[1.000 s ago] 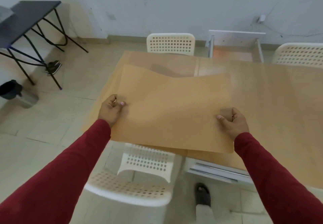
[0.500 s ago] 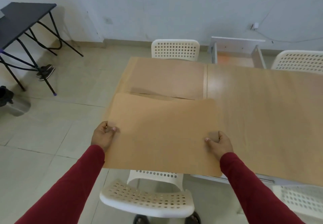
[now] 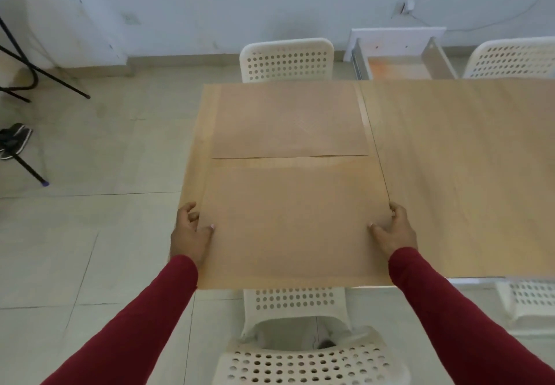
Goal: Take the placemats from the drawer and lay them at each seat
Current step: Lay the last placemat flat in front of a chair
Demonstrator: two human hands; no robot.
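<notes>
Tan on tan: the near placemat [image 3: 295, 222] barely stands out from the desk [image 3: 465, 174], and I hold it by its side edges, left hand [image 3: 190, 233] and right hand [image 3: 393, 231] each with thumb on top and fingers curled at the edge. It lies at the desk's near end, above the near chair [image 3: 303, 351]. The far placemat [image 3: 288, 120] lies just beyond it, before the far chair [image 3: 286, 60]. My worry: its near edge seems to overhang the desk, so it could slide off on release, or creep onto its neighbour.
</notes>
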